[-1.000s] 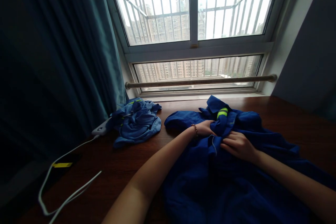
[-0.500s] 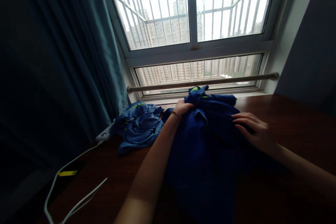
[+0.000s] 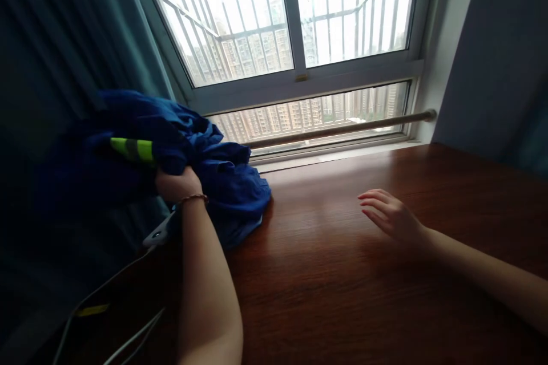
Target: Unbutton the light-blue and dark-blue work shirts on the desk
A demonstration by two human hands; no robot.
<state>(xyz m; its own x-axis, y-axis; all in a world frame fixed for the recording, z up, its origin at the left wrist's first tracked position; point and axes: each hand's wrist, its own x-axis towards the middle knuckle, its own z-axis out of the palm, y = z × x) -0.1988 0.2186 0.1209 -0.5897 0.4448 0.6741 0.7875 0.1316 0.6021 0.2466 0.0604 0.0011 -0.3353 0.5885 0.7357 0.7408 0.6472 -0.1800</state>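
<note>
My left hand (image 3: 178, 184), with a braided bracelet at the wrist, is closed on a bunched dark-blue work garment (image 3: 132, 120) at the left. A yellow-green band with a grey stripe crosses the cloth beside my fist. Blue folds (image 3: 240, 197) spread to the right of that hand, down to the tabletop; where the held garment ends and the other blue clothing begins, I cannot tell. My right hand (image 3: 391, 217) is over the brown tabletop (image 3: 317, 274), fingers stretched out and holding nothing.
Behind the table are a barred window (image 3: 257, 51) and a horizontal rail (image 3: 342, 130). A dark teal curtain (image 3: 141, 51) hangs at the left. Below the garment are a white power strip (image 3: 157, 235), white cables (image 3: 137, 333) and a yellow tag (image 3: 92, 311).
My left hand has swung the dark-blue garment from the table's middle to the left, covering most of the other blue clothing. My right hand no longer touches the cloth. The view has shifted slightly.
</note>
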